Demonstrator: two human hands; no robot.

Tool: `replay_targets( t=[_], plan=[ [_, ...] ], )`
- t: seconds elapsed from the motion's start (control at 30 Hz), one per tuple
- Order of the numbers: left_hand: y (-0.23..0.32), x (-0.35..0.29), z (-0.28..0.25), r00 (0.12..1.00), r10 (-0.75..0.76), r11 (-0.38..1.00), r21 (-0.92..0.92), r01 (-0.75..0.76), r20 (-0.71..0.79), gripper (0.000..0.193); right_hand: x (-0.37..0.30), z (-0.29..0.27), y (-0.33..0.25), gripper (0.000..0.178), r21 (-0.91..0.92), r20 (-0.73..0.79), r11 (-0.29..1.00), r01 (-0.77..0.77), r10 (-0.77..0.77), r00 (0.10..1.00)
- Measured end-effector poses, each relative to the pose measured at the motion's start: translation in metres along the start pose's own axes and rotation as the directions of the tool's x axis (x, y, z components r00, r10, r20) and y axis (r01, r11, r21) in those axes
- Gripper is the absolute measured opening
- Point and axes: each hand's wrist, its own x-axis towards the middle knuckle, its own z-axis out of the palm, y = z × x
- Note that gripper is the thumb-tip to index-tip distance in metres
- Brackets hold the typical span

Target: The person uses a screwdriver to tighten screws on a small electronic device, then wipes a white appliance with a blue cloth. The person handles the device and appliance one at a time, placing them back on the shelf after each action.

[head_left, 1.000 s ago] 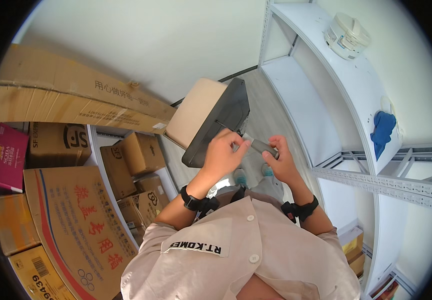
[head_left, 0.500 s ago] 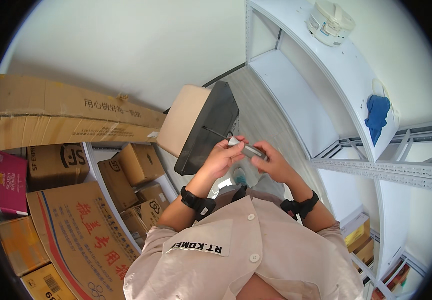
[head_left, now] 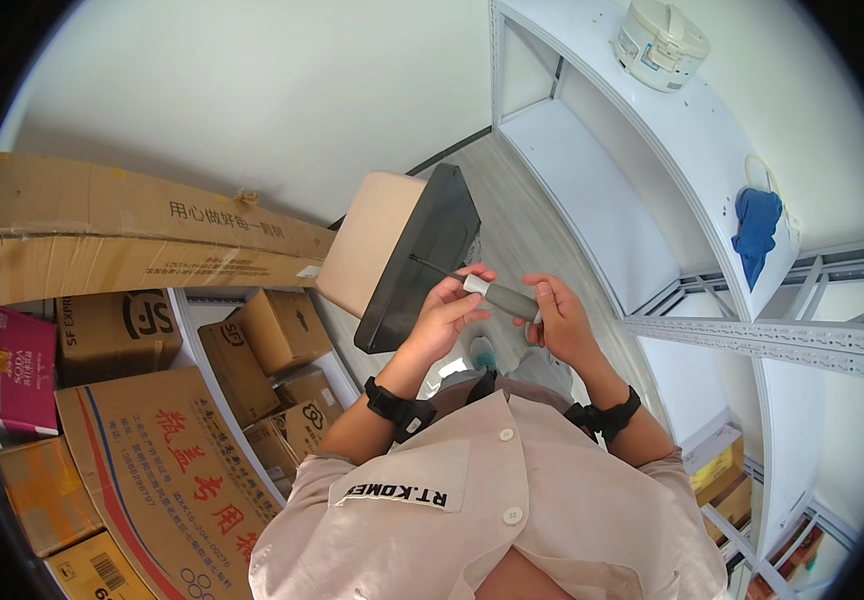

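Observation:
I hold a screwdriver (head_left: 497,294) with a grey handle and a thin dark shaft in both hands at chest height. My left hand (head_left: 447,312) pinches its pale collar where the shaft leaves the handle. My right hand (head_left: 558,322) wraps the rear end of the handle. The shaft points left, toward a black panel (head_left: 422,255) that leans against a tan box (head_left: 369,238). Both wrists carry black bands.
Cardboard boxes (head_left: 142,400) fill the shelves at my left, with a long flat carton (head_left: 132,235) on top. White metal shelving (head_left: 652,200) stands at my right, holding a round white appliance (head_left: 657,40) and a blue cloth (head_left: 757,225). Grey floor runs between.
The screwdriver has shifted slightly right and levelled out, and more of its shaft shows. My right hand slid back along the handle. The view barely moved in the last half second.

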Motion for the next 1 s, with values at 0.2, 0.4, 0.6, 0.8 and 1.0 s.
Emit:
replay_targets(
  t=[0.2,0.4,0.6,0.8,1.0],
  plan=[
    [-0.016,0.009,-0.019,0.990,-0.048,0.989,0.131,0.066,-0.133,0.033,0.003,0.007,0.019,0.036,-0.264,0.008,0.886,0.380,-0.392,0.920],
    [-0.016,0.017,-0.020,0.974,-0.123,0.973,0.169,0.156,-0.189,0.035,0.006,0.003,0.021,0.036,-0.393,0.007,0.874,0.287,-0.310,0.951],
    [0.001,0.009,-0.005,0.998,-0.024,0.997,0.076,0.027,-0.050,0.038,0.006,0.000,0.003,0.036,0.015,0.052,0.999,0.036,-0.037,0.998],
    [0.002,0.011,-0.011,0.998,-0.047,0.995,0.081,0.051,-0.051,0.037,0.007,-0.005,0.007,0.039,-0.011,0.067,0.997,0.076,-0.075,0.995],
    [-0.001,0.012,-0.020,0.997,-0.054,0.997,0.045,0.057,-0.058,0.035,0.005,-0.010,0.018,0.036,0.006,0.073,0.992,0.124,-0.124,0.990]
  ],
)
